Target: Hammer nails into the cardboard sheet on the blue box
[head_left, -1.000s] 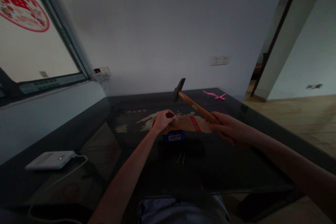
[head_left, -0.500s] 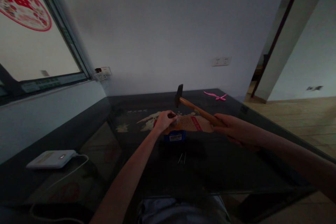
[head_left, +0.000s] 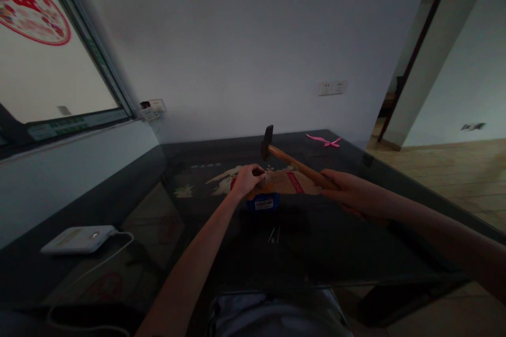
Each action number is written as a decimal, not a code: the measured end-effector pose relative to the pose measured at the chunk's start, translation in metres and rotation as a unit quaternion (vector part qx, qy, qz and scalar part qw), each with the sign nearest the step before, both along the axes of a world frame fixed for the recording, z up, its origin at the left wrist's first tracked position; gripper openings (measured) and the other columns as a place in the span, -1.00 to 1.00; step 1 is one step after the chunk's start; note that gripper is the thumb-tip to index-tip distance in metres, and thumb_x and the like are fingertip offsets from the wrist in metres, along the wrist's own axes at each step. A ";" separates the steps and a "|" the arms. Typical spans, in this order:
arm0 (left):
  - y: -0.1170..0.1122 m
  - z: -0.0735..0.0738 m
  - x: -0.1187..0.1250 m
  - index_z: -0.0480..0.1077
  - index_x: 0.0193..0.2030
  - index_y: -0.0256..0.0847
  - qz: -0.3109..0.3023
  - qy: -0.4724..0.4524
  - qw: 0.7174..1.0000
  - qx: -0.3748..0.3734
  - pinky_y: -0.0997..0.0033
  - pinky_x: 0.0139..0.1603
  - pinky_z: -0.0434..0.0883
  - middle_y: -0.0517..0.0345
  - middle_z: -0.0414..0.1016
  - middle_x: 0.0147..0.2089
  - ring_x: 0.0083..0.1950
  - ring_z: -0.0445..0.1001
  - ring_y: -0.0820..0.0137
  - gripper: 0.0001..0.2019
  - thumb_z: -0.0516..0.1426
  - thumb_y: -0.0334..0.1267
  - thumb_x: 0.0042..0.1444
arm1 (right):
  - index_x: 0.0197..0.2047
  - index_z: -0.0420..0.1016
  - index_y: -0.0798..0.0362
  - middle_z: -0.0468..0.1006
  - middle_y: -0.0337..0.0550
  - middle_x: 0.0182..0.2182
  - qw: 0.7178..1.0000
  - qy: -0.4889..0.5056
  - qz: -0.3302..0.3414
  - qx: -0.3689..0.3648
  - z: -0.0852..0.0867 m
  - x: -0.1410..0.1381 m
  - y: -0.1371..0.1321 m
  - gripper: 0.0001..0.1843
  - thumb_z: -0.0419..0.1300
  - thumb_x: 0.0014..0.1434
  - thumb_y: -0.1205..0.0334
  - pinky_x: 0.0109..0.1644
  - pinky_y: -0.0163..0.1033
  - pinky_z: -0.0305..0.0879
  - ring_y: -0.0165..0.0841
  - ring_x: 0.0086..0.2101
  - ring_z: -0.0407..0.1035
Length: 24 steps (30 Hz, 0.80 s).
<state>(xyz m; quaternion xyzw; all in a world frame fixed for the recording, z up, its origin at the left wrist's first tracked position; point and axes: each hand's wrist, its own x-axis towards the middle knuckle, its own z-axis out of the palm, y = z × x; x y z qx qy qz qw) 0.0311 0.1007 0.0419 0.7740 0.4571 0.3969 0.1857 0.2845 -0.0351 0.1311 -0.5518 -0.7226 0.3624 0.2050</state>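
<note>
My right hand (head_left: 348, 195) grips the wooden handle of a hammer (head_left: 294, 162). Its dark head (head_left: 268, 142) hangs just above my left hand. My left hand (head_left: 247, 180) is pinched shut on something small, too small to name, on top of a brownish wooden piece (head_left: 290, 183). That piece rests on a small blue box (head_left: 263, 202) on the dark glass table (head_left: 356, 253). Two thin nails (head_left: 274, 234) lie on the glass in front of the box.
A white device (head_left: 79, 238) with a cable lies at the table's left. A pink ribbon (head_left: 324, 141) lies at the far right corner. Wall sockets (head_left: 332, 87) sit behind; a window is at left, a doorway and wooden floor at right.
The hammer head came down from a raised tilt to just above my left hand between the first two frames, then held about the same. My left hand stayed put.
</note>
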 end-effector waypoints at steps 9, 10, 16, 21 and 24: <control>0.000 0.000 0.000 0.47 -0.39 -0.27 0.009 0.001 1.000 0.008 0.41 -0.30 0.38 0.11 0.53 -0.40 -0.37 0.47 0.38 -0.93 0.19 -0.36 -0.07 | -0.32 0.18 0.02 0.17 -0.44 -0.72 1.000 -0.003 0.003 -0.008 -0.005 0.003 0.001 -0.83 0.11 0.07 0.16 -0.83 -0.49 0.00 -0.57 -0.79 0.10; 0.000 0.000 0.000 0.47 -0.39 -0.27 0.008 0.002 1.000 0.008 0.41 -0.31 0.38 0.11 0.53 -0.40 -0.37 0.47 0.37 -0.93 0.19 -0.35 -0.07 | -0.32 0.18 0.02 0.17 -0.44 -0.72 1.000 0.003 0.003 -0.004 -0.005 0.003 0.000 -0.83 0.11 0.07 0.16 -0.83 -0.49 0.00 -0.57 -0.79 0.10; 0.001 -0.001 -0.001 0.47 -0.39 -0.27 0.018 0.011 1.000 0.014 0.42 -0.33 0.37 0.10 0.53 -0.40 -0.38 0.47 0.37 -0.91 0.19 -0.32 -0.07 | -0.28 0.22 0.03 0.19 -0.44 -0.71 0.999 -0.012 0.017 -0.026 -0.011 -0.001 0.002 -0.82 0.13 0.05 0.19 -0.83 -0.46 0.02 -0.55 -0.79 0.13; 0.001 -0.001 -0.001 0.47 -0.39 -0.27 0.007 0.002 1.000 0.021 0.44 -0.33 0.36 0.10 0.53 -0.39 -0.37 0.47 0.38 -0.91 0.17 -0.31 -0.04 | -0.33 0.20 0.03 0.17 -0.44 -0.72 1.000 0.008 0.011 0.003 -0.010 0.000 0.001 -0.80 0.11 0.07 0.12 -0.82 -0.47 -0.01 -0.57 -0.80 0.09; 0.000 0.000 -0.001 0.47 -0.39 -0.27 0.010 0.005 1.000 0.021 0.42 -0.33 0.36 0.11 0.53 -0.40 -0.37 0.47 0.37 -0.91 0.16 -0.32 -0.03 | -0.34 0.20 0.03 0.19 -0.43 -0.71 1.000 0.013 0.007 0.005 -0.010 0.000 -0.001 -0.80 0.13 0.06 0.11 -0.82 -0.47 -0.02 -0.58 -0.79 0.09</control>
